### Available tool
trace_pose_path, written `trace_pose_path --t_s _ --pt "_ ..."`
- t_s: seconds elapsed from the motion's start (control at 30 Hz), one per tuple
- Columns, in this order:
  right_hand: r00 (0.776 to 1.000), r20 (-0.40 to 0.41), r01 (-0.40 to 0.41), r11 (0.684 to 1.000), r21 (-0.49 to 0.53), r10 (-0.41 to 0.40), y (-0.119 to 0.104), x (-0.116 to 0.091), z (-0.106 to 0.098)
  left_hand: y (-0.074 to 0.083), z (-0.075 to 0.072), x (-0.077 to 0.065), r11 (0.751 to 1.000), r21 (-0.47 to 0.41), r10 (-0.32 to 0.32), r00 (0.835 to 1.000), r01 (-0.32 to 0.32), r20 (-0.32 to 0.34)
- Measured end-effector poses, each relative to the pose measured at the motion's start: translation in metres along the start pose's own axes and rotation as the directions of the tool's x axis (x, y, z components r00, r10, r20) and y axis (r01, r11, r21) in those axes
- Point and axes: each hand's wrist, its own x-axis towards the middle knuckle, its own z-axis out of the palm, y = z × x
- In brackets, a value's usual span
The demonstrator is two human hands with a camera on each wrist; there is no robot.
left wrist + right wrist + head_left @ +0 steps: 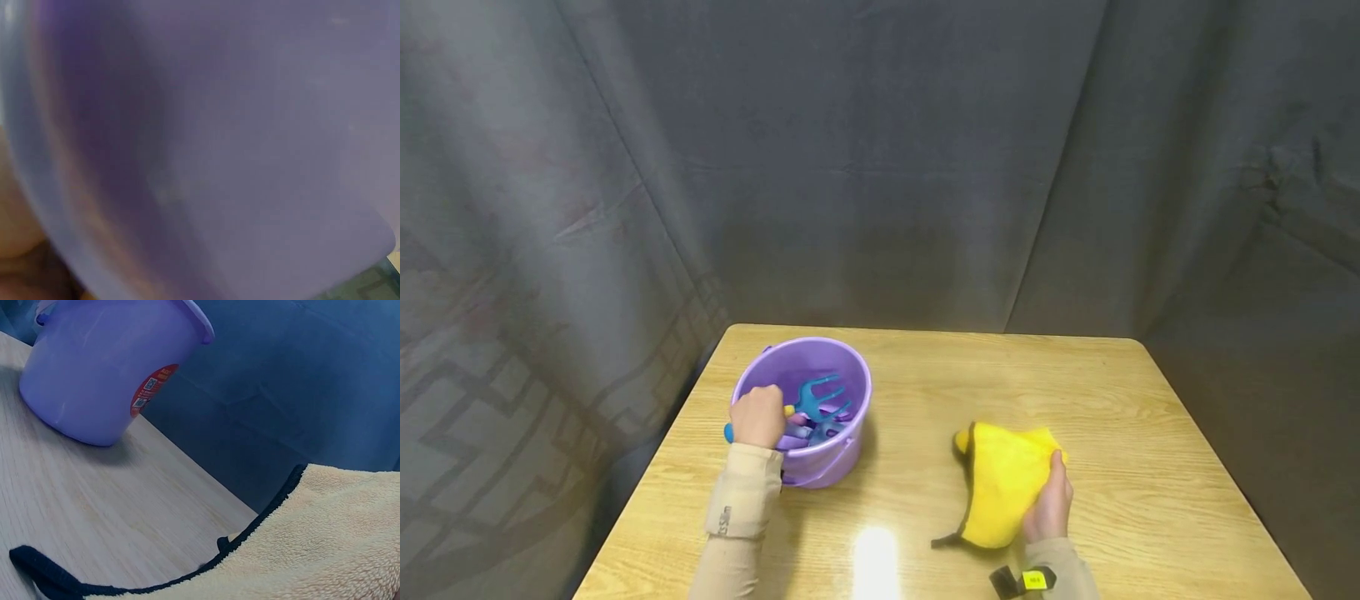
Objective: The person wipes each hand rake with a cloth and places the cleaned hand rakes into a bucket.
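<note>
My left hand point(758, 417) grips the handle of a blue toy garden fork point(811, 400) at the near left rim of a purple bucket point(838, 457). The fork's prongs point right, inside the bucket opening, and the blue handle end sticks out left of the fist. Purple and blue pieces lie in the bucket, partly hidden. The left wrist view is filled by the bucket's wall point(262, 137). My right hand point(1049, 504) holds a yellow towel point(1006, 479) with dark edging and a hanging loop by its right side, fingers mostly hidden behind the cloth.
The bucket stands at the left of a light wooden table point(925, 375). Its side bears a red label point(150, 389) in the right wrist view. Grey curtains point(880, 167) hang behind the table and at both sides.
</note>
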Motion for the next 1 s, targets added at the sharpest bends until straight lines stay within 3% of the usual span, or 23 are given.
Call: trace_pose_path --t_s 0.27,0.43,0.73,1.0 --pt "1.0 -0.004 -0.02 1.0 0.008 0.02 -0.002 -0.001 -0.001 0.001 0.005 0.007 0.995 0.034 0.087 0.993 -0.089 0.074" --pt "0.998 -0.012 -0.057 0.998 0.014 0.057 -0.002 -0.002 -0.001 0.0 0.012 0.008 0.993 0.024 0.109 0.988 -0.112 0.11" --pt "0.998 0.035 -0.046 0.998 0.033 0.045 -0.003 -0.003 -0.002 0.006 0.02 0.009 0.992 0.07 0.09 0.986 -0.101 0.143" --pt "0.997 0.023 -0.072 0.997 0.028 0.072 -0.005 -0.003 -0.003 0.012 0.023 0.007 0.992 0.074 0.088 0.982 -0.101 0.169"
